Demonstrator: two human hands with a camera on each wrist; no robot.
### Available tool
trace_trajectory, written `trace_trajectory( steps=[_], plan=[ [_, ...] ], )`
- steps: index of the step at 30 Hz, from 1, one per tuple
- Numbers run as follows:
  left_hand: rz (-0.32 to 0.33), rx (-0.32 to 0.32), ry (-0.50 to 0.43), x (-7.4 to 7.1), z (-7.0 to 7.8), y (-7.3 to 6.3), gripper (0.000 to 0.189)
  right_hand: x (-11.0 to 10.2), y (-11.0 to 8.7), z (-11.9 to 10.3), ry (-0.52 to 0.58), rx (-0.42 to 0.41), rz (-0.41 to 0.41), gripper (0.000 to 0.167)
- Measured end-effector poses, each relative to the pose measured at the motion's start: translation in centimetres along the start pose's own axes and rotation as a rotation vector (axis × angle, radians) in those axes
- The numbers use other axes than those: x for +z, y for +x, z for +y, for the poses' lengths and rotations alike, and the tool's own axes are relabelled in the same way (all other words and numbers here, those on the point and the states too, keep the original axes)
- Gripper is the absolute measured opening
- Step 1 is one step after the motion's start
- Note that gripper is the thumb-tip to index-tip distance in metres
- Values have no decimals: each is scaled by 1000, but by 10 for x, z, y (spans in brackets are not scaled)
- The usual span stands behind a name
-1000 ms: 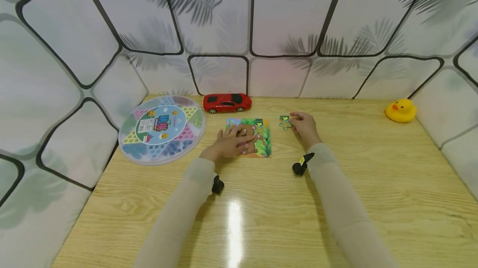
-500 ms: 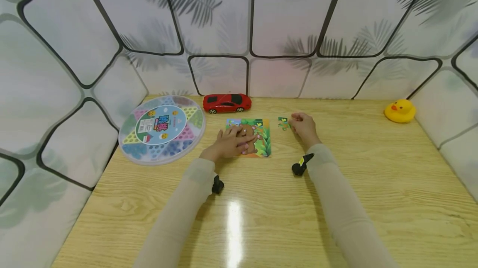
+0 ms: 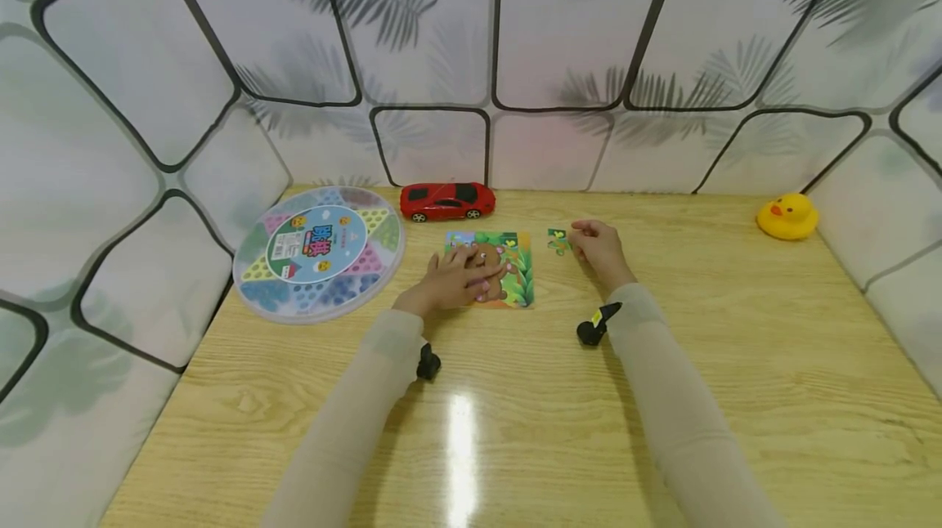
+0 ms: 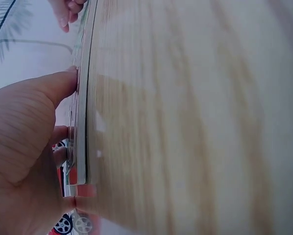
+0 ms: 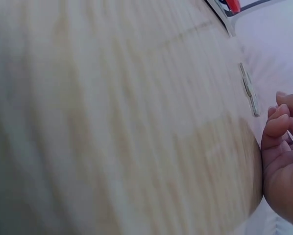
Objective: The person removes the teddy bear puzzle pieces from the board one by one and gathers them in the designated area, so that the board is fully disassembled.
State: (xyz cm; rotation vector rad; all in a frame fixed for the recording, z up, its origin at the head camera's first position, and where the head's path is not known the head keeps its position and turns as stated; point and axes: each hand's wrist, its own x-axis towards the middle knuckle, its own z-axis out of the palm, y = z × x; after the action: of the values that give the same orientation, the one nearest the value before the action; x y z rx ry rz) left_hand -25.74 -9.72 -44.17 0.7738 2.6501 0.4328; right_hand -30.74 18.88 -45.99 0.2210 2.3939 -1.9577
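A bear jigsaw puzzle [image 3: 521,270] lies flat on the table. My left hand [image 3: 458,279] rests on it with fingers spread, hiding its left part. In the left wrist view, the thumb and fingertips of that left hand [image 4: 24,127] touch the top of the thick puzzle board [image 4: 83,142]. To the right of the puzzle lies a loose jigsaw piece [image 3: 557,240], printed green and orange. Beside the piece my right hand [image 3: 599,250] rests on the table with loosely curled fingers. The right wrist view shows a gap between the piece [image 5: 249,90] and my right hand [image 5: 286,152], which holds nothing.
A red toy car [image 3: 447,202] stands behind the puzzle. To the left lies a round Chinese checkers set [image 3: 368,287] under a clear cover. A yellow rubber duck [image 3: 787,217] sits at the far right, near the fabric wall [image 3: 555,148] behind the table [image 3: 545,430].
The loose piece has slid slightly left and turned a little. My right fingers, which touched it a second ago, are now apart from it. The left hand has not moved.
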Motion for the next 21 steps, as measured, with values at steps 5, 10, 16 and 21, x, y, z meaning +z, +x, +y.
trace_trajectory(
  steps=[5, 10, 16, 21],
  plan=[
    [8, 4, 43, -1, 2, -2, 48, 6, -5, -5, 67, -18, -59, 33],
    [5, -18, 29, -1, 3, -4, 48, 19, -8, -12, -23, -56, -156, 35],
    [3, -40, 25, 1, 3, -5, 48, 42, -10, -19, -136, -84, -263, 34],
    [-10, -43, 62, 2, 4, -4, 50, 58, -14, -21, -164, -109, -339, 32]
  ],
)
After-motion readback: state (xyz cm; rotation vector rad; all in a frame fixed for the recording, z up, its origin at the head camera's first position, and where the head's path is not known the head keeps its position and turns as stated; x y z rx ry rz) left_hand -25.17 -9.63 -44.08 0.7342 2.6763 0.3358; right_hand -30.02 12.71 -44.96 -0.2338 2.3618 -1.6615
